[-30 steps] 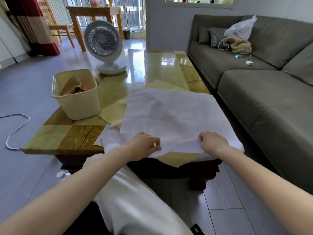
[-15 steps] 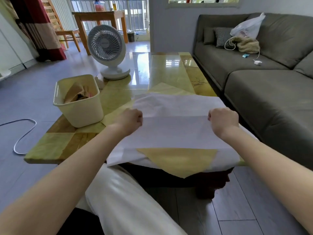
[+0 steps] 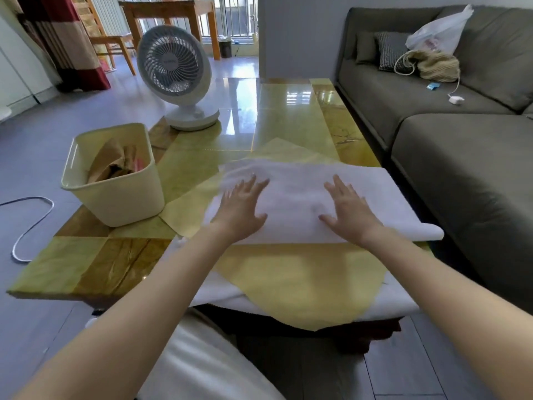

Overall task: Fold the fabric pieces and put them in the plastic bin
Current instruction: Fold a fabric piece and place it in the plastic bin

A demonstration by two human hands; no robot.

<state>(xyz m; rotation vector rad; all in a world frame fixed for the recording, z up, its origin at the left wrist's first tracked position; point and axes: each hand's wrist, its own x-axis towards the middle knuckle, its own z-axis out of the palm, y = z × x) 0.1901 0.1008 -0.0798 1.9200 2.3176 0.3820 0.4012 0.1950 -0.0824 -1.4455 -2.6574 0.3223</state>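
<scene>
Now both hands lie palm down on the white fabric (image 3: 294, 200), which is doubled over on the table (image 3: 288, 111) with its folded edge toward the person. The left hand (image 3: 240, 210) rests on the left part of the fabric, fingers straight and spread apart. The right hand (image 3: 347, 210) rests on the right part in the same way, fingers straight and splayed, thumb out to the side. Neither hand grips anything. The two hands are apart, with bare fabric between them.

The white fabric lies on top of a yellow fabric (image 3: 302, 284) that spreads wider and hangs a corner over the near table edge. Under the yellow one another white piece (image 3: 213, 293) shows at the near edge.

The bin (image 3: 115, 203) stands on the table's left side, near the yellow fabric's left corner, with crumpled brown fabric (image 3: 111, 163) inside. Behind it a fan (image 3: 173, 64) stands on the table. A grey sofa (image 3: 461, 168) runs along the right side, with a plastic bag (image 3: 435, 33) on it. A cable (image 3: 31, 223) loops on the floor at the left
</scene>
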